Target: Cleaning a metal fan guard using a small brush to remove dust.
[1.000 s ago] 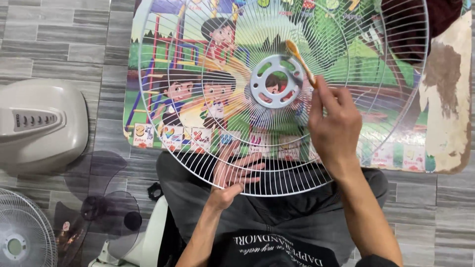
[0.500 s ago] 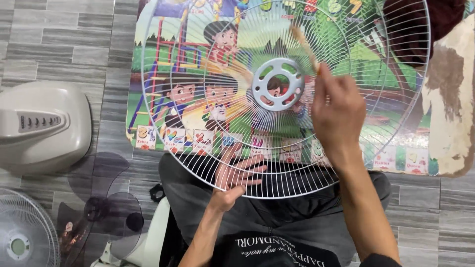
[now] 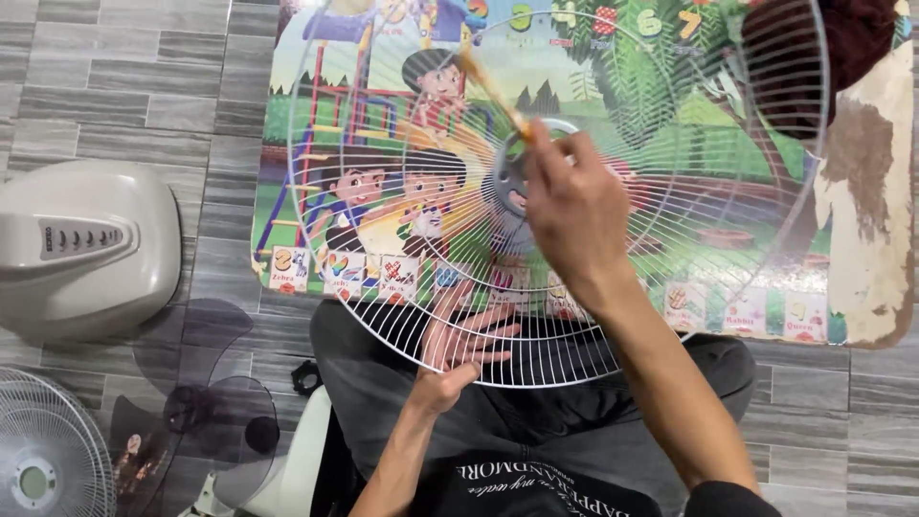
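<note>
A round white wire fan guard (image 3: 402, 191) is propped tilted over the person's lap, its lower rim near the knees and its far rim reaching out over a colourful picture mat (image 3: 316, 124) on the grey tiled floor (image 3: 115, 86). The left hand (image 3: 459, 335) lies under the guard near its lower edge, fingers spread flat against the thin wires from behind, so it props the guard without gripping it. The right hand (image 3: 574, 215) is above the guard, just beside the grey plastic hub ring (image 3: 507, 182) at its centre, and is closed in a pinch on a slim brush (image 3: 488, 86) with a pale, orange-tinted handle. The brush is blurred; its long axis runs up and to the left from the fingers, across the radial wires, so the tip lies farther from the body than the hand does. The right hand is the nearer of the two to the hub. The wires look smooth and glossy, fanning out from the ring to the rim. To the left on the floor sit a beige fan base (image 3: 77, 249) with a row of buttons, a dark translucent fan blade (image 3: 191, 402), and part of a second wire guard (image 3: 43, 460).
</note>
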